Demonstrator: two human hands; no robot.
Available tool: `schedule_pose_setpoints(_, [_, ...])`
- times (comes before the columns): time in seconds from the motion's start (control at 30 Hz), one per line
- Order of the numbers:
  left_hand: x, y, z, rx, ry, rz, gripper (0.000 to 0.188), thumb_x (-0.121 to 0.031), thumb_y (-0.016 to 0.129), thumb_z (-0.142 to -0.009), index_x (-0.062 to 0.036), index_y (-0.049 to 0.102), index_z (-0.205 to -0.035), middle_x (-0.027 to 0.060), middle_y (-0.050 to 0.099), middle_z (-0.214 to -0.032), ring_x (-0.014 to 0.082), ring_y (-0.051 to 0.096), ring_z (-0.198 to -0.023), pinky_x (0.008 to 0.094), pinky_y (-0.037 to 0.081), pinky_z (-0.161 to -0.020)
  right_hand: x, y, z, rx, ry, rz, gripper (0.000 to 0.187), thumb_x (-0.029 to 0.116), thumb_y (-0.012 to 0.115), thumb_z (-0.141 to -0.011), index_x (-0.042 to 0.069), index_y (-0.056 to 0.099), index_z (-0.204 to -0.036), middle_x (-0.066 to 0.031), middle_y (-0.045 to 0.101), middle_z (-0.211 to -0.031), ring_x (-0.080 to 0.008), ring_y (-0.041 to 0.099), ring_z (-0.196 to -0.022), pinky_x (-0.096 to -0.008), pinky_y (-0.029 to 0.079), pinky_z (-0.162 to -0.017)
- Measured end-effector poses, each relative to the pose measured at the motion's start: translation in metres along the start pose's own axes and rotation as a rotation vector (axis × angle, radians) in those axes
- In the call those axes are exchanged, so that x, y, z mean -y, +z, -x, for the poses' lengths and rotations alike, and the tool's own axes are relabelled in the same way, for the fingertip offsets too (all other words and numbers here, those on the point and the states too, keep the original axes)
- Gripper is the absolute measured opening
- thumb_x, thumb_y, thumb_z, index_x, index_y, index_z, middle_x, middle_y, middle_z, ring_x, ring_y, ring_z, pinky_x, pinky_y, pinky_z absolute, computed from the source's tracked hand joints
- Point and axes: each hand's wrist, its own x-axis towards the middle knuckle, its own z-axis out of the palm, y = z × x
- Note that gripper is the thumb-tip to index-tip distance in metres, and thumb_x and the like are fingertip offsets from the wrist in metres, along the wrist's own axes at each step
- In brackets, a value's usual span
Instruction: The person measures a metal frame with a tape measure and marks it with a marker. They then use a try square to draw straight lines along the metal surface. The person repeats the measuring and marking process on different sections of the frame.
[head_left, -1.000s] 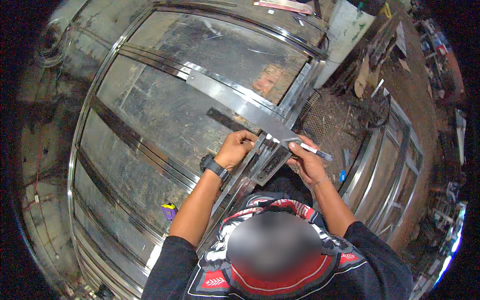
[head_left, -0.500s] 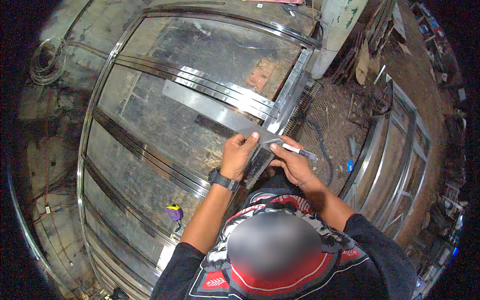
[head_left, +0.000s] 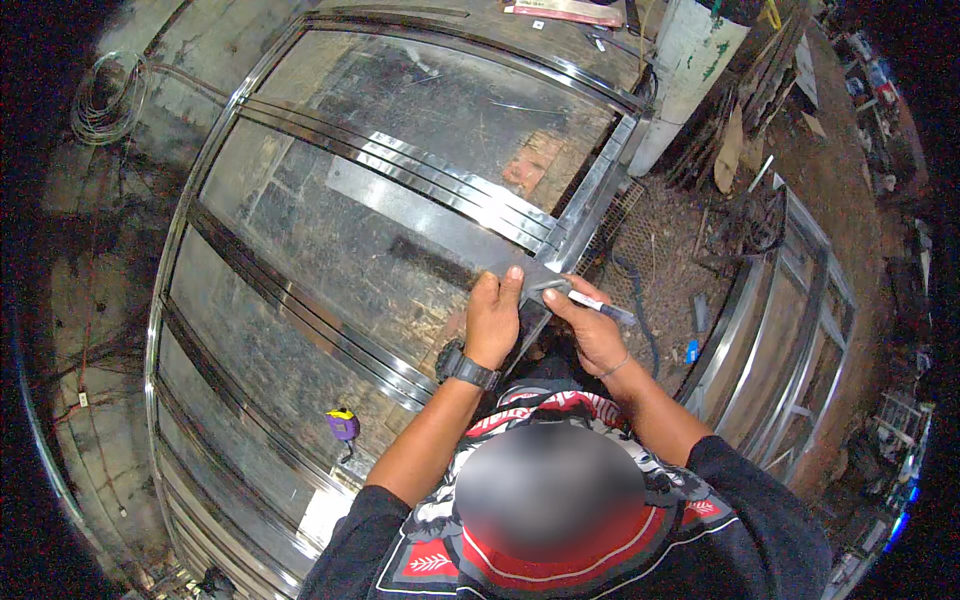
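A long flat grey metal strip point(head_left: 410, 212) lies slantwise across the metal frame, its near end under my fingers. My left hand point(head_left: 494, 315), with a dark watch at the wrist, is closed on that near end, thumb on top; some fingers are hidden beneath. Beside it, my right hand point(head_left: 590, 325) pinches a white marker pen point(head_left: 588, 299) with a dark end pointing right. Its fingertips also sit at the strip's end, by a small light-grey angled piece point(head_left: 545, 287). Whether the fingers touch that piece, I cannot tell.
The shiny metal frame point(head_left: 350, 350) with several crossbars rests on a worn board. A purple and yellow tape measure point(head_left: 343, 425) lies near left. Another metal frame point(head_left: 770, 330) leans at right, with a blue item point(head_left: 692, 350) nearby. A wire coil point(head_left: 108, 98) lies far left.
My left hand has shifted slightly right along the strip, and its fingers point more directly away from me. The right hand keeps the marker pen almost in place. The view has tilted slightly.
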Motion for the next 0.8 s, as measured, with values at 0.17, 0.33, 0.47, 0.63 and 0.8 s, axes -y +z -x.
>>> schedule_pose_setpoints(0.17, [0.000,-0.003,0.000,-0.008,0.051,-0.006,0.034,-0.029,0.056,-0.105,0.0012,0.059,-0.089,0.0047,0.058,-0.078,0.0120,0.049,-0.075,0.0332,0.043,-0.066,0.005,-0.002,0.000,0.037,0.064,0.001,0.037,0.020,0.078,-0.090,0.003,0.067,-0.121,-0.0046,0.072,-0.103,-0.0113,0.066,-0.090,-0.0263,0.053,-0.077])
schedule_pose_setpoints(0.33, [-0.007,0.002,0.002,-0.035,0.041,0.172,0.034,-0.029,0.058,-0.104,-0.0011,0.057,-0.084,0.0031,0.055,-0.075,0.0115,0.047,-0.073,0.0329,0.041,-0.065,0.001,-0.004,-0.002,-0.002,0.048,0.097,0.038,0.024,0.075,-0.093,0.003,0.067,-0.122,-0.0043,0.070,-0.099,-0.0110,0.063,-0.088,-0.0278,0.051,-0.077])
schedule_pose_setpoints(0.47, [0.002,-0.001,-0.002,-0.065,0.031,-0.008,0.041,-0.030,0.061,-0.102,-0.0036,0.048,-0.073,0.0020,0.048,-0.069,0.0110,0.041,-0.070,0.0350,0.037,-0.060,0.020,-0.016,0.009,-0.282,-0.316,0.371,0.040,0.035,0.055,-0.104,0.000,0.063,-0.120,-0.0053,0.066,-0.091,-0.0126,0.063,-0.081,-0.0276,0.053,-0.072])
schedule_pose_setpoints(0.63, [-0.001,0.000,-0.001,-0.094,0.089,0.018,0.049,-0.033,0.062,-0.101,-0.0021,0.041,-0.069,0.0067,0.039,-0.066,0.0146,0.036,-0.066,0.0393,0.035,-0.059,0.050,-0.002,0.019,-0.114,-0.501,0.328,0.017,0.015,0.065,-0.097,0.001,0.063,-0.108,-0.0086,0.068,-0.094,-0.0144,0.068,-0.084,-0.0270,0.053,-0.075])
schedule_pose_setpoints(0.8, [-0.001,-0.001,-0.002,-0.081,0.082,0.001,0.050,-0.034,0.063,-0.100,-0.0016,0.041,-0.069,0.0062,0.040,-0.065,0.0143,0.036,-0.066,0.0399,0.035,-0.059,0.042,-0.002,0.002,-0.019,-0.453,0.513,0.016,0.006,0.070,-0.093,0.001,0.062,-0.105,-0.0089,0.070,-0.096,-0.0138,0.069,-0.088,-0.0272,0.055,-0.077])
